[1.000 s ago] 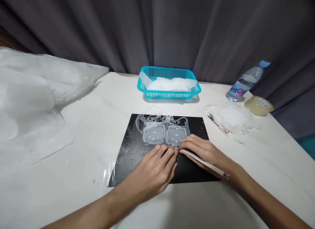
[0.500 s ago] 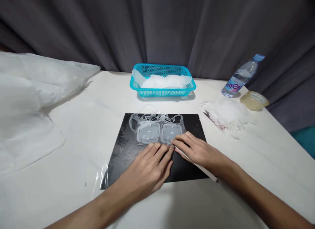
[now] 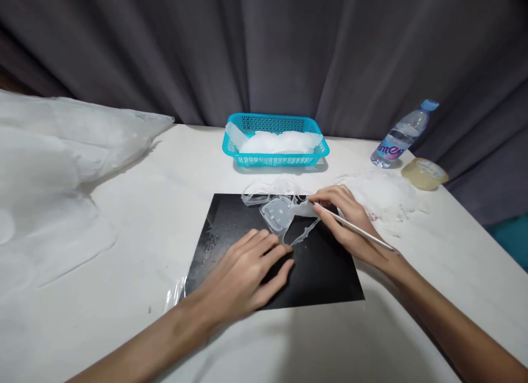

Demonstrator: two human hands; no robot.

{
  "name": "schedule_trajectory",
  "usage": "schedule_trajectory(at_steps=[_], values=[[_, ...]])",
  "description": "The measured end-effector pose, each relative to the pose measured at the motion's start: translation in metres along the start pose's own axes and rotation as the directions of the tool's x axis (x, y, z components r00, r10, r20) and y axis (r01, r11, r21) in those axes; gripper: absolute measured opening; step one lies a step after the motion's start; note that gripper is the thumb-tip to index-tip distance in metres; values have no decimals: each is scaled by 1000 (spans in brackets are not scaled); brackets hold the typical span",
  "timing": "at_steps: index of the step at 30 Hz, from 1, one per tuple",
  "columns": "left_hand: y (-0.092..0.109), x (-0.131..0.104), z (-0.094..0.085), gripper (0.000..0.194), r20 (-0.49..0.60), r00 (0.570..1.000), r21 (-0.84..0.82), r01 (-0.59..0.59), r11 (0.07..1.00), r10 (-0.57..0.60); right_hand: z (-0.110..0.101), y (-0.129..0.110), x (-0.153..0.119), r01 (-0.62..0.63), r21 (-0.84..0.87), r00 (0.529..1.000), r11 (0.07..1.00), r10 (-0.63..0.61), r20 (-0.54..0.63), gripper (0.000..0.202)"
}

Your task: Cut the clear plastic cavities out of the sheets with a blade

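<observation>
A translucent plastic piece (image 3: 278,213) with thin looped strips lies at the back of a black mat (image 3: 322,276), one panel facing up and the other turned under my right fingers. My left hand (image 3: 247,267) rests on the mat, fingertips at the front edge of the plastic, thumb apart from the fingers. At the mat's back right, my right hand (image 3: 346,218) grips a slim white stick (image 3: 357,229) between thumb and fingers and touches the right part of the plastic. What its fingertips do with the plastic is partly hidden.
Behind the mat stands a blue basket (image 3: 276,159) of white pieces. At the right are plastic scraps (image 3: 388,199), a water bottle (image 3: 400,136) and a tape roll (image 3: 424,174). A large translucent bag (image 3: 49,168) covers the left side.
My right hand has moved back and right with the stick. The plastic has twisted and lifted out of its flat, two-panel position. My left hand has stayed nearly in place.
</observation>
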State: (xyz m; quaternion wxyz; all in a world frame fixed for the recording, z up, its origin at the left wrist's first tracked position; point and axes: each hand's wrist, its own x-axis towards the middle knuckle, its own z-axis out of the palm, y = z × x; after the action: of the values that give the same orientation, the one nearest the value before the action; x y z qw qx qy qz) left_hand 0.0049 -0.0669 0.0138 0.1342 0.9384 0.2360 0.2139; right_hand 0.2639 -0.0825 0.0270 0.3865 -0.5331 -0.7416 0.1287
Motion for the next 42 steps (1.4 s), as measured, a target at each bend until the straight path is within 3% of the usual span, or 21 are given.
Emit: schedule_trajectory(at_steps=[2,4,6,9,12,15,18,21,25,27,30,35,42], values=[[-4,4,-1,13,-127,988,-72,81,994,-89,-2,-13,-7,12,53,995,999,-17,94,17],[-9,10,0,37,-227,957,-126,153,980,-179,-4,-23,-12,10,116,983,993,-31,181,19],[-12,15,1,51,-184,962,-208,162,965,-201,-4,-30,-15,7,190,963,982,-58,263,21],[-16,18,3,19,-17,987,-395,143,908,-163,-7,-35,-19,-25,290,956,957,-61,285,23],[-14,17,1,11,-6,974,-485,196,852,-228,-17,-34,-19,-89,303,982,949,33,185,19],[-10,18,-4,17,2,955,-529,253,810,-297,-29,-26,-17,-132,161,990,978,123,67,13],[-9,19,-6,20,32,945,-547,290,785,-327,-32,-10,-18,-95,-131,994,987,102,49,15],[-10,19,-5,19,22,938,-541,302,785,-346,-27,7,-23,8,-340,990,941,41,136,22],[-12,15,-2,10,-66,950,-522,228,822,-306,-21,19,-29,97,-377,952,921,25,306,39],[-13,12,-2,5,-109,961,-505,168,847,-256,-21,19,-28,118,-384,945,916,15,326,45],[-13,9,-3,15,-150,972,-457,96,884,-183,-21,8,-25,128,-319,966,939,-44,256,36],[-15,4,-4,27,-204,975,-369,5,929,-86,-8,-27,-25,187,1,979,982,-186,83,31],[-16,3,-1,29,-177,983,-381,-23,924,-49,14,-37,-33,301,-20,952,953,-302,-54,24]])
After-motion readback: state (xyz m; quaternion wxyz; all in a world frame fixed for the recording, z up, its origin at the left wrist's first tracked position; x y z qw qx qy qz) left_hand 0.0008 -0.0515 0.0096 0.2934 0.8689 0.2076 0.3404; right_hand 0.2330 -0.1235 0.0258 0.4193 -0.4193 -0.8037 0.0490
